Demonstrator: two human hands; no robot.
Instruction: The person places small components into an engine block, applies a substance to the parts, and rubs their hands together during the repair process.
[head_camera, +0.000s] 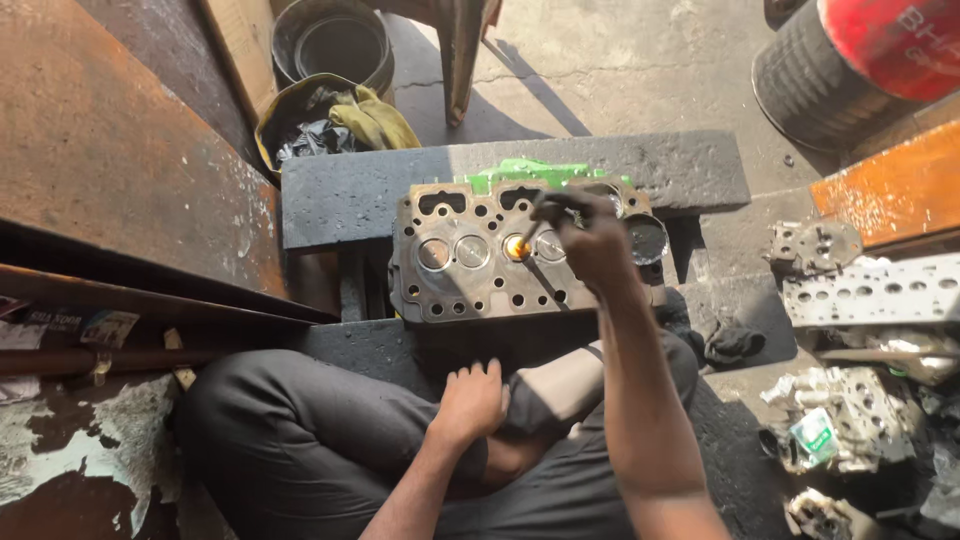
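On a dark, gritty slab (380, 190) lying across the concrete floor (640, 70), a rusty-brown cylinder head (470, 255) is resting flat, its face pitted, pierced with round valve seats and small bolt holes, with bright green paint showing along its twelve o'clock edge. The right hand (590, 240) is reaching over the head's three o'clock end, fingers closed around a thin dark rod (535, 225) whose tip is touching a glinting yellow valve seat near the centre. The left hand (470, 400) is lying loosely open on the person's knee in dark trousers at six o'clock from the head, holding nothing. At three o'clock, grey aluminium engine castings (870, 290) are piling up; at nine o'clock a rusted steel plate (110, 150) is slanting; at eleven o'clock a yellow rag (375, 120) is slumping beside a black round tub (335, 40).
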